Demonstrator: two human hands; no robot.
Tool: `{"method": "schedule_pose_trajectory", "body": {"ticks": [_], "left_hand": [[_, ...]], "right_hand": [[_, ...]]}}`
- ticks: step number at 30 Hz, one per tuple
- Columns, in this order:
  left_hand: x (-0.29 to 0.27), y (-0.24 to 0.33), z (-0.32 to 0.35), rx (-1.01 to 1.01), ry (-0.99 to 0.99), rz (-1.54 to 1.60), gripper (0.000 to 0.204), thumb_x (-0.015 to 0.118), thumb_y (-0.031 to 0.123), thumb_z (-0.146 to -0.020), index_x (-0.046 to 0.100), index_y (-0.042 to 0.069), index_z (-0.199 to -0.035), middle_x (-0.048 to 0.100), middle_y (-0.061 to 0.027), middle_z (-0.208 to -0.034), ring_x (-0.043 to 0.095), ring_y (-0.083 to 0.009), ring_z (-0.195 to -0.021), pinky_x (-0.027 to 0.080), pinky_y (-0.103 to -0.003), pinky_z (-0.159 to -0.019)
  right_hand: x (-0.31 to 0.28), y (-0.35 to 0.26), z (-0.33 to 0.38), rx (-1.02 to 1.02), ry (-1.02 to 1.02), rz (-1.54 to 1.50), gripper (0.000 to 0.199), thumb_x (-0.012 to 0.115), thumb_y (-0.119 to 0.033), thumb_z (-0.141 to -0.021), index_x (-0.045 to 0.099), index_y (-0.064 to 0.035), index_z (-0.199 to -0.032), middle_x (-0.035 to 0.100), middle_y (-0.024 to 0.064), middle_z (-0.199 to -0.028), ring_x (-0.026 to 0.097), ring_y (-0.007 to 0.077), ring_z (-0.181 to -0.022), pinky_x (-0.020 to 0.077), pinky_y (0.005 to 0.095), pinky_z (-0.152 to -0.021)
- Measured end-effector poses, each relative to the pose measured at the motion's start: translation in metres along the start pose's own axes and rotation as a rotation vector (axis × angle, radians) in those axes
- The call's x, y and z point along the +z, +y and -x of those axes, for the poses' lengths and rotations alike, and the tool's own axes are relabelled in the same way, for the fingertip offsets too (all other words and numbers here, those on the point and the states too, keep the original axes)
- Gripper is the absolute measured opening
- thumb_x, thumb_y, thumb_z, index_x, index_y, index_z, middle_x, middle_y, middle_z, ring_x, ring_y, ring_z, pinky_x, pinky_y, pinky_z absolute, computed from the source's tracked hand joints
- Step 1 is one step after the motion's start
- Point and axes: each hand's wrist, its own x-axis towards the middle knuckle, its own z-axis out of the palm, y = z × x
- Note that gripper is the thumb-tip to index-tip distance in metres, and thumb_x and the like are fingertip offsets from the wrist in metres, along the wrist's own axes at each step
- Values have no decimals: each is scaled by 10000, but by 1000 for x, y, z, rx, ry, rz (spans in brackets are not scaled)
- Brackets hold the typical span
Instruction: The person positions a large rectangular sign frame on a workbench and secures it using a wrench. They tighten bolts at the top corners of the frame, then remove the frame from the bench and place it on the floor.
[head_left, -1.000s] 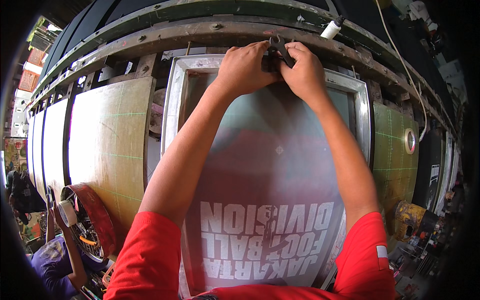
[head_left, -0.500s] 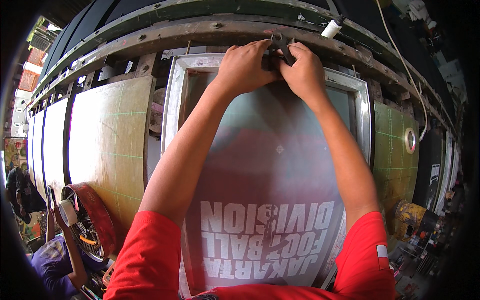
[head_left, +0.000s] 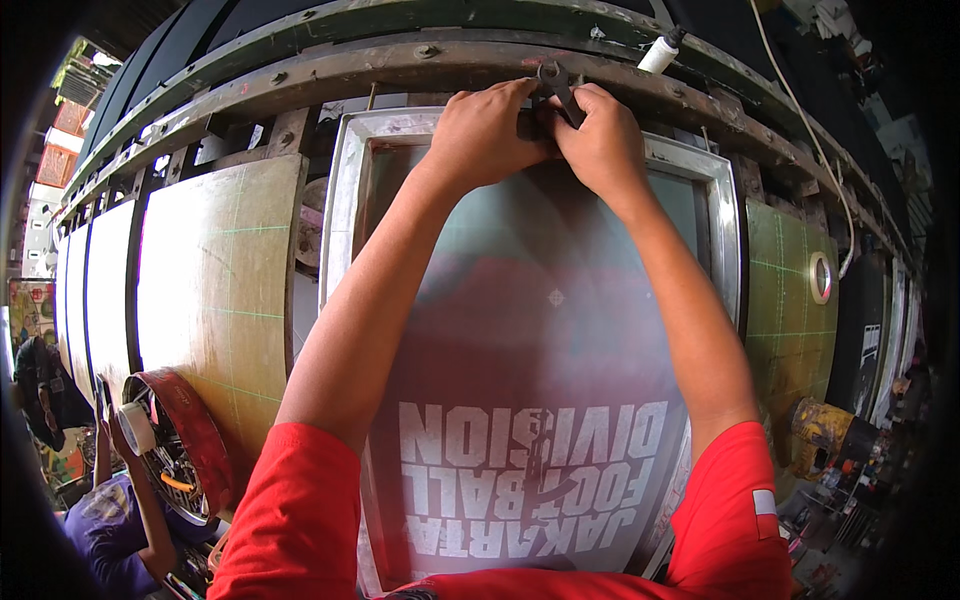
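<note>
Right hand point(head_left: 605, 145) grips a wrench point(head_left: 557, 88); left hand point(head_left: 488, 135) curls beside it over the frame point(head_left: 395, 125), contents indeterminable. Keeping the wrench square should limit slipping.

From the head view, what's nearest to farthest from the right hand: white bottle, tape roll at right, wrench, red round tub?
From the right hand:
1. Open-ended wrench, in its grip
2. White bottle, above and to the right
3. Tape roll, at right, lower down
4. Red round tub, far lower left
</note>
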Motion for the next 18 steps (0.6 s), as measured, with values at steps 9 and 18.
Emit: {"method": "schedule_pose_trajectory", "body": {"ticks": [9,18], "left_hand": [[-2,1,-1,-1,-16,5,720,745,400,-697,566,10,-1275,649,-161,-1217,619,-276,-1122,440,-417,-963],[-3,5,-1,-22,-15,16,758,769,460,-681,577,11,-1261,676,-153,-1149,638,-278,-1077,451,-420,-942]], "right_hand": [[-4,-8,0,-8,-23,112,248,713,-226,-815,666,-15,-938,660,122,-921,649,348,-830,506,423,-706],[-5,4,-1,-41,-35,-31,280,720,-249,-785,690,-37,-966,665,102,-948,652,348,-859,511,450,-714]]}}
